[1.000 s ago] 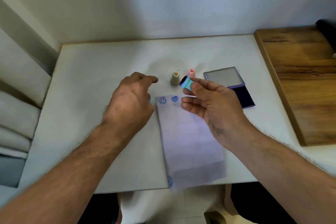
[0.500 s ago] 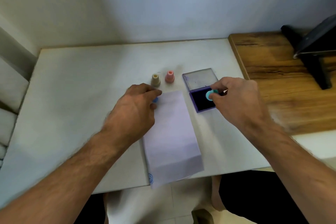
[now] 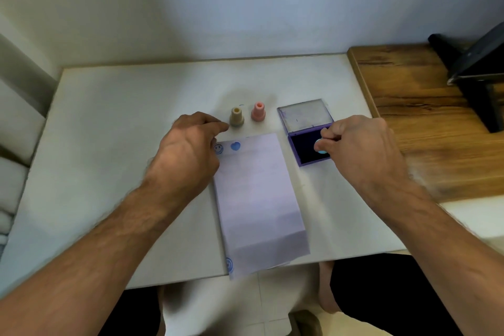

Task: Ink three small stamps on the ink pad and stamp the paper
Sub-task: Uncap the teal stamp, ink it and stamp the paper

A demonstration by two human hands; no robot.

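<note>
A long strip of pale paper [image 3: 256, 199] lies on the white table [image 3: 114, 123], with a blue smiley and a blue heart printed at its top. My left hand [image 3: 188, 153] rests with curled fingers at the paper's upper left corner. My right hand [image 3: 360, 150] pinches a small teal stamp [image 3: 320, 146] and holds it down on the dark pad of the open purple ink pad [image 3: 305, 150]. A beige stamp [image 3: 236, 117] and a pink stamp [image 3: 258, 111] stand upright behind the paper.
The ink pad's clear lid [image 3: 305, 114] lies flipped open behind it. A wooden board [image 3: 425, 123] covers the table's right side, with a black stand [image 3: 480, 73] on it. The paper's lower end overhangs the table's front edge.
The right hand carried the teal stamp from above the paper over to the ink pad and lowered it onto the pad. The left hand stayed at the paper's corner, uncovering the prints.
</note>
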